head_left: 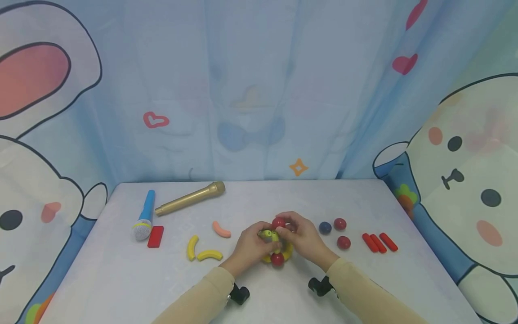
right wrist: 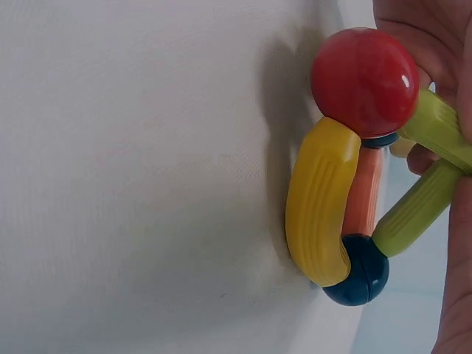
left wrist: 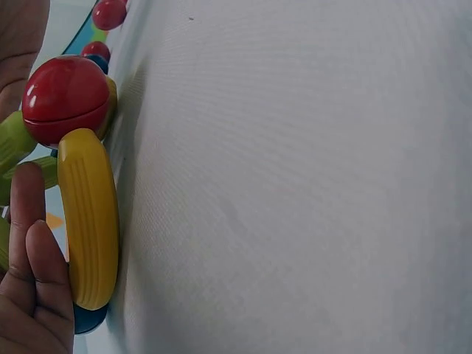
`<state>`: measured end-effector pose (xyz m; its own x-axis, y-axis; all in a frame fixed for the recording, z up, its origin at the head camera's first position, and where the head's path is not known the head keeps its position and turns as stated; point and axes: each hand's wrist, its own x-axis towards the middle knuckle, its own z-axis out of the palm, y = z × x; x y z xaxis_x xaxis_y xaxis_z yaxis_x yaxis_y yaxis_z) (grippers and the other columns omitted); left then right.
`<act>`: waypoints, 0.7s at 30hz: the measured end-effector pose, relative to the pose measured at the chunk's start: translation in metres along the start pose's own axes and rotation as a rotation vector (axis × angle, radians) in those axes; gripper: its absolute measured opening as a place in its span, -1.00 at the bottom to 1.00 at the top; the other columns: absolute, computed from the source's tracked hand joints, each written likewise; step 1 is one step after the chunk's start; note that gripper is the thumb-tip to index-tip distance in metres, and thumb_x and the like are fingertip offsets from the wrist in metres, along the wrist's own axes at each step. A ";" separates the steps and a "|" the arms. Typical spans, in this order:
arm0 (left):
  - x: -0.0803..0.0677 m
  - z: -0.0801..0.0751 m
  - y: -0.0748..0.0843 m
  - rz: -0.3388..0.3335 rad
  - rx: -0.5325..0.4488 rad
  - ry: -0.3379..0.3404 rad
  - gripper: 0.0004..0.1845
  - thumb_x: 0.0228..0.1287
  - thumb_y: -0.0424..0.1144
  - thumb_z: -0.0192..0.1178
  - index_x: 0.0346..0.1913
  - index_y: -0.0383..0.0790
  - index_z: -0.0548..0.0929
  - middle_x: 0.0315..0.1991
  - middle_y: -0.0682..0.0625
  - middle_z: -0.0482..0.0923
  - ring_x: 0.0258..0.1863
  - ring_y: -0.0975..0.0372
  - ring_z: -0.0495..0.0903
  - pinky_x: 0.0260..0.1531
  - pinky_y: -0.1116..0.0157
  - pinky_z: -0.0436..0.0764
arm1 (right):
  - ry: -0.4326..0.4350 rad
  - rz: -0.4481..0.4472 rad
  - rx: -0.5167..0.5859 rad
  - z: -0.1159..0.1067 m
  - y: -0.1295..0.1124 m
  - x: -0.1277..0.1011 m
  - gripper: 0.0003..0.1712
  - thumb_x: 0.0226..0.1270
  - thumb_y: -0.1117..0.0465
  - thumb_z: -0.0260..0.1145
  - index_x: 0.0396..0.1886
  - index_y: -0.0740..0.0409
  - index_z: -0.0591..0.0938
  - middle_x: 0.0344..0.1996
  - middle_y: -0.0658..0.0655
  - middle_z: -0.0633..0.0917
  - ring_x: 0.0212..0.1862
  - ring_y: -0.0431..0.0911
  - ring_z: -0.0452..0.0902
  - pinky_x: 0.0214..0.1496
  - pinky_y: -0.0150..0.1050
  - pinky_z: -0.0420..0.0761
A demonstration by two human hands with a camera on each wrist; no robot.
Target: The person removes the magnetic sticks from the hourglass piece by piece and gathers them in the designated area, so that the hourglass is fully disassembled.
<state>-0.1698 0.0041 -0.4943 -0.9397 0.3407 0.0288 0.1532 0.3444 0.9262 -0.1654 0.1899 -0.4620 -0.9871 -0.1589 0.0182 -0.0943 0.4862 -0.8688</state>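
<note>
White table [head_left: 121, 279] against a cartoon-rabbit curtain. Both hands, left hand [head_left: 248, 247] and right hand [head_left: 301, 238], clasp a half-built toy of ribbed plastic rods and balls [head_left: 277, 245] at table centre: curved yellow rod, red and dark-blue balls, green rods joined. Seemingly partway; loose yellow curved rods [head_left: 204, 252], red straight rods [head_left: 379, 242] and spare balls [head_left: 337, 231] unused.

Light: bright, even, soft
Shadows: faint, beside the toy on the table [head_left: 121, 270]
Focus: head view slightly soft; wrist views sharp
</note>
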 end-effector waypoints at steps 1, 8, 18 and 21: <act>0.000 0.000 0.000 -0.001 -0.005 0.000 -0.53 0.11 -0.07 0.48 0.09 -0.06 0.63 -0.12 0.17 0.60 -0.35 0.27 0.52 -0.34 0.32 0.59 | 0.002 -0.002 0.013 0.000 0.000 0.001 -0.54 0.34 0.15 0.41 0.20 0.05 0.55 0.06 0.06 0.64 0.11 0.04 0.60 0.08 -0.14 0.63; 0.000 -0.002 0.002 -0.006 -0.028 -0.015 -0.56 0.14 -0.11 0.47 0.10 0.01 0.64 -0.05 0.20 0.60 -0.32 0.27 0.53 -0.31 0.32 0.59 | 0.040 -0.002 -0.009 -0.017 0.002 0.008 -0.49 0.37 0.05 0.38 0.26 0.03 0.51 0.16 0.08 0.61 0.22 0.09 0.53 0.14 0.00 0.58; -0.001 -0.001 0.004 -0.037 -0.016 -0.002 -0.59 0.12 -0.10 0.49 0.05 0.13 0.65 -0.02 0.23 0.59 -0.18 0.25 0.51 -0.20 0.27 0.57 | 0.091 0.097 -0.340 -0.057 0.040 0.019 -0.44 0.35 0.12 0.41 0.29 0.11 0.49 0.14 0.19 0.60 0.01 0.05 0.59 -0.05 -0.10 0.68; 0.000 0.000 0.003 -0.040 -0.013 -0.001 -0.58 0.12 -0.09 0.49 0.05 0.13 0.65 -0.02 0.22 0.59 -0.18 0.25 0.50 -0.21 0.28 0.56 | 0.081 0.118 -0.423 -0.067 0.046 0.023 -0.43 0.34 0.10 0.41 0.29 0.12 0.48 0.12 0.18 0.60 0.01 0.06 0.55 -0.07 -0.10 0.68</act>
<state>-0.1689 0.0051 -0.4912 -0.9449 0.3273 -0.0088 0.1113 0.3464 0.9315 -0.2013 0.2662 -0.4689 -0.9996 -0.0219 -0.0152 -0.0087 0.8081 -0.5890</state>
